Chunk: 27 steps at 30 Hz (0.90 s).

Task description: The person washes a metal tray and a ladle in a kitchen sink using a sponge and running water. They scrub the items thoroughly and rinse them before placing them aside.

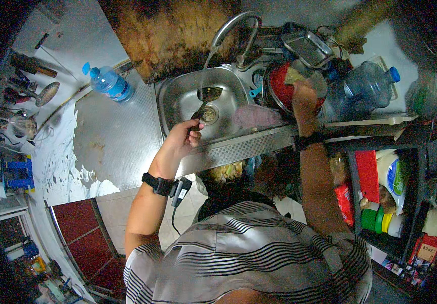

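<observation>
My left hand (187,133) grips the dark handle of a cooking utensil, perhaps a ladle or turner (211,93), over the stainless steel sink (176,110). A thin stream of water from the curved faucet (237,19) falls onto the utensil, above the drain (208,115). To the right, my right hand (305,98) is over a red bowl (280,85) on the sink's right side. A yellowish pad or cloth (293,76) lies at its fingertips; blur hides whether they grip it. A pinkish cloth (256,116) rests at the sink's right edge.
A blue-tinted bottle with a pump top (110,85) stands on the metal counter (116,129) at left. Behind the bowl is a metal container (309,45). A large clear plastic jug (370,85) lies at right. Shelves with packages (366,174) sit below.
</observation>
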Each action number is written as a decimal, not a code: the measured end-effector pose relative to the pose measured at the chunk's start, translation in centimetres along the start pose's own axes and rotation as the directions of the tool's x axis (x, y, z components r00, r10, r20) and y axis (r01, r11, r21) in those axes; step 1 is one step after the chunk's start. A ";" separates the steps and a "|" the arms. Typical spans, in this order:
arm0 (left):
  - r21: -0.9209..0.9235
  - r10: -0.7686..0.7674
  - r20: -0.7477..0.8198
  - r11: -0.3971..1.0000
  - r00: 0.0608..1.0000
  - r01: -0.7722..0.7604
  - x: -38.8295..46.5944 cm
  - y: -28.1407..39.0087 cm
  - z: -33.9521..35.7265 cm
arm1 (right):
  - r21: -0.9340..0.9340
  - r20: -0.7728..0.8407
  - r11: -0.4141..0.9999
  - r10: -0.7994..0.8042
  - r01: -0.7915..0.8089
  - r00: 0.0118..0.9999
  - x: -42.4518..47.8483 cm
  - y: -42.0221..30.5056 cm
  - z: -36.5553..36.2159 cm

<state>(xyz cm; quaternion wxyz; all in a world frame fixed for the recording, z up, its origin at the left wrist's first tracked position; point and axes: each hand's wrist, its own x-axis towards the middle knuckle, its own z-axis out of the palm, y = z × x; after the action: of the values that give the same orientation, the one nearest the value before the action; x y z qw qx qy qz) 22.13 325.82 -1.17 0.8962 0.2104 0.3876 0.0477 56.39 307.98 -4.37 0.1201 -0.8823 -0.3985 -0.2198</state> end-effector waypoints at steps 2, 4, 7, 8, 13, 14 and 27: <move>-0.041 -0.018 0.030 0.999 0.999 0.019 0.0 0.0 -0.4 | 0.294 0.026 0.952 0.080 -0.084 0.996 0.0 -5.1 -1.8; -0.036 0.010 0.008 0.999 1.000 -0.010 -0.3 -0.2 0.1 | 0.590 0.144 0.787 0.119 -0.181 0.982 -0.5 -10.3 -2.8; -0.037 0.036 -0.045 0.999 0.998 -0.038 -1.8 -0.7 0.1 | 0.794 0.219 0.565 0.076 -0.223 0.973 -1.6 -16.0 0.0; -0.039 0.041 -0.066 0.998 0.997 -0.044 -2.2 -0.9 0.0 | 0.808 0.225 0.545 0.065 -0.223 0.972 -2.0 -17.7 -0.4; 0.051 0.081 -0.070 0.996 0.994 -0.078 -3.1 -1.3 -1.7 | 0.587 0.349 0.804 -0.361 0.099 0.865 -5.0 -24.4 0.3; 0.119 0.111 -0.070 0.988 0.991 -0.102 -3.8 -1.4 -1.4 | 0.712 0.358 0.702 -0.403 0.033 0.842 -5.8 -24.7 1.9; 0.405 0.175 -0.094 0.906 0.980 -0.123 -7.6 -3.0 -1.1 | 0.485 0.626 0.875 -0.334 -0.017 0.704 -3.2 -26.0 8.2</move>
<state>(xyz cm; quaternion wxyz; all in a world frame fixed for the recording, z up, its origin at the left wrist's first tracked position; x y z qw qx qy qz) 15.89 321.60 2.06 0.8019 0.4131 0.4288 0.0502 37.28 326.03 -12.19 0.1452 -0.8066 -0.5306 0.2164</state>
